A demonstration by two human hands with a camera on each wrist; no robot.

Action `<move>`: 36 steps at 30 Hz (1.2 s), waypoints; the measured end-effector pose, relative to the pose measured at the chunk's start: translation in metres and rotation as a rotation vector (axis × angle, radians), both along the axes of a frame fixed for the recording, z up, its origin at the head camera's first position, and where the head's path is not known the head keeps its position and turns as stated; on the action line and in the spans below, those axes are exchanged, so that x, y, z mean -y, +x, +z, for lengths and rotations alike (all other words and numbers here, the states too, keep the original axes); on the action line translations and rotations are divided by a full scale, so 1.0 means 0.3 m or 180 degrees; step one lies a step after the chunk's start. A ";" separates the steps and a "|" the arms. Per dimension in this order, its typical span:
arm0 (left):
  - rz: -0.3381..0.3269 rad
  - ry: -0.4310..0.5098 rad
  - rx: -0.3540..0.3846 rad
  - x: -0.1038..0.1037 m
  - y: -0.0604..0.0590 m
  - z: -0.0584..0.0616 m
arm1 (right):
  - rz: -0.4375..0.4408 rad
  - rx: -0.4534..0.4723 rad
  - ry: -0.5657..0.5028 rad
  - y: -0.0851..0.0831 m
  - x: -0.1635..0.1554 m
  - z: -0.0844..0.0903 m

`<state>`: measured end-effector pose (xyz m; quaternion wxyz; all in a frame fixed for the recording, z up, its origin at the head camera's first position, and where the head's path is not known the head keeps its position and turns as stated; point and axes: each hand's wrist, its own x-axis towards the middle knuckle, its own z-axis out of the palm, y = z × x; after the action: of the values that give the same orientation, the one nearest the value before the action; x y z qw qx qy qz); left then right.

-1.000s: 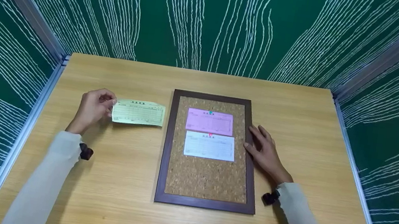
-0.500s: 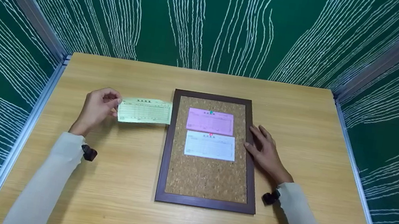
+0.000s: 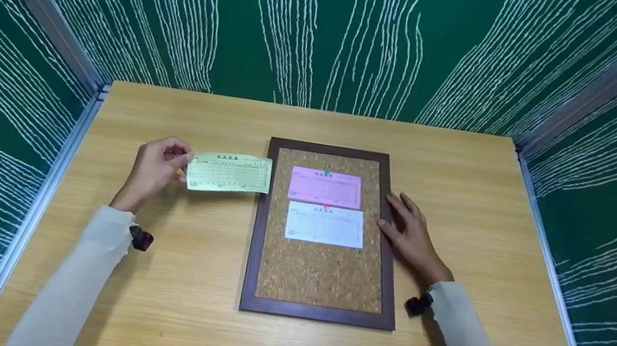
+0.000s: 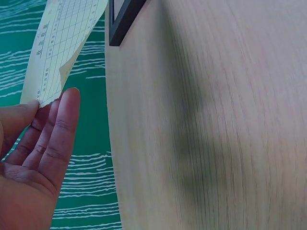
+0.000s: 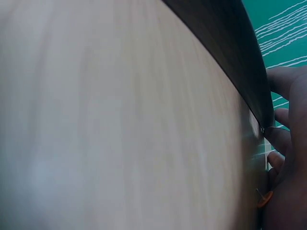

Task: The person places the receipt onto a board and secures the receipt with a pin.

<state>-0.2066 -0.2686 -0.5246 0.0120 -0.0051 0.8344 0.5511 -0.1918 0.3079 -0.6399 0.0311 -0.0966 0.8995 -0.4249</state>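
While the left hand (image 3: 155, 169) pinches the green slip (image 3: 229, 173) (lifted), the right hand (image 3: 411, 236) rests flat against the corkboard (image 3: 319, 271).

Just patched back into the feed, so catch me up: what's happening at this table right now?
A person sits at a wooden table with a framed cork board lying flat on it. The left hand pinches a yellow-green form slip by its left end and holds it just left of the board, its right edge over the frame. The right hand rests against the board's right edge and hides a small orange pushpin. A pink slip and a white slip are already pinned on the cork.
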 end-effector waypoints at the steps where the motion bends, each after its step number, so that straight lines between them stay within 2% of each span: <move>1: -0.0006 -0.0005 -0.0007 -0.001 0.001 -0.001 | 0.0003 0.0006 -0.0001 0.000 0.000 0.001; 12: -0.0050 0.0030 -0.0068 -0.022 0.009 -0.003 | -0.0034 0.0208 0.0019 -0.008 0.008 0.018; 18: -0.0076 0.0135 -0.0077 -0.030 0.019 -0.001 | 0.0001 0.0187 -0.0054 -0.007 0.008 0.021; 29: -0.0112 0.0228 -0.0084 -0.056 0.047 0.004 | 0.0015 0.0156 0.0010 -0.007 0.006 0.021; 36: -0.0155 0.0319 -0.0012 -0.072 0.074 0.005 | 0.0027 0.0149 0.0035 -0.007 0.005 0.018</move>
<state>-0.1843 -0.2470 -0.5232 0.0241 0.0168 0.8056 0.5917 -0.1940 0.3065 -0.6344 0.0544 -0.0903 0.9005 -0.4220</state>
